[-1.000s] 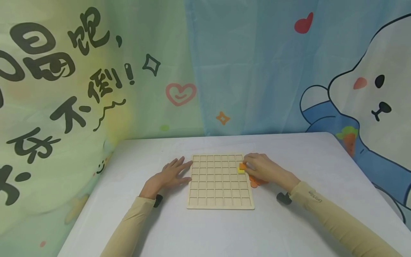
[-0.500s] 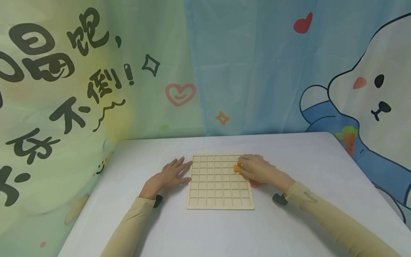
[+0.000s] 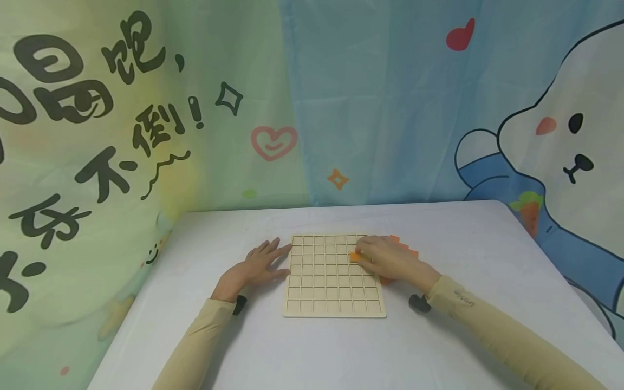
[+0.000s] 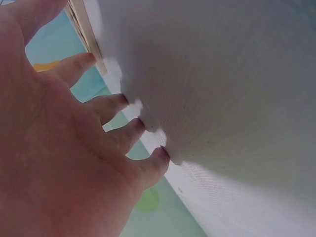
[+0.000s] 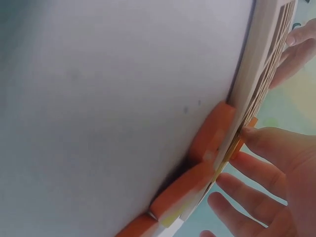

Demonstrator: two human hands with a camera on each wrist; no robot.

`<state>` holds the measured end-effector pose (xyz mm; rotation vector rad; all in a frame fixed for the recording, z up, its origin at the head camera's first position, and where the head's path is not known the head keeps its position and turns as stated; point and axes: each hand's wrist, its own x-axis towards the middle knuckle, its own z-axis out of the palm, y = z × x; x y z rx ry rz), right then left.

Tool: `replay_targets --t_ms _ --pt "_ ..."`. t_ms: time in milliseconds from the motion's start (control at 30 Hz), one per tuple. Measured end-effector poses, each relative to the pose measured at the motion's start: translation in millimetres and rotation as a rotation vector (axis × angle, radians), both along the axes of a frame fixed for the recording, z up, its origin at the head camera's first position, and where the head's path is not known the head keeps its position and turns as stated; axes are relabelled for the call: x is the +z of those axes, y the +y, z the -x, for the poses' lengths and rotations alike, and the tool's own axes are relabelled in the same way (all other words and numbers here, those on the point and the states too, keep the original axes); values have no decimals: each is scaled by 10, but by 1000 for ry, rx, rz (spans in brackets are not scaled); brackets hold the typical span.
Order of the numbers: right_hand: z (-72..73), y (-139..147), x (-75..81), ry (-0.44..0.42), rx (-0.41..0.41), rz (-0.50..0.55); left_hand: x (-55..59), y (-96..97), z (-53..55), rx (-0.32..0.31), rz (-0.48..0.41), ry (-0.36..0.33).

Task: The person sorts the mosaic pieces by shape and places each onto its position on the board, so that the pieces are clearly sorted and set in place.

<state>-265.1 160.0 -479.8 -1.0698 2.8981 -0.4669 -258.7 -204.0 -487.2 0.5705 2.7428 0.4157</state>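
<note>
A square wooden grid board [image 3: 329, 295] lies flat on the white table. My left hand [image 3: 258, 268] is spread at its left side, with thumb and index fingertip at the board's edge; the left wrist view shows the palm [image 4: 64, 138] and straight fingers. Over the board's upper right cells, my right hand [image 3: 392, 259] pinches a small orange tile [image 3: 355, 258] between thumb and fingers. A bit of yellow [image 3: 364, 259] shows beneath those fingers. In the right wrist view, the thumb [image 5: 276, 145] presses at the tile, low on the grid.
Several orange pieces [image 5: 182, 190] lie on the table along the board's right edge, partly hidden under the right hand in the head view. The white table [image 3: 244, 352] extends around the board. A printed curtain [image 3: 390, 108] hangs behind it.
My right hand has moved left over the board with the orange tile, uncovering orange pieces behind it. The yellow square seen earlier is now mostly covered by the fingers. My left hand has stayed still.
</note>
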Motion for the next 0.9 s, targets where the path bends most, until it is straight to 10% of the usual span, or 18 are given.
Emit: replay_targets --t_ms 900 --pt "9 6 -13 10 0 9 -26 -23 4 3 6 1"
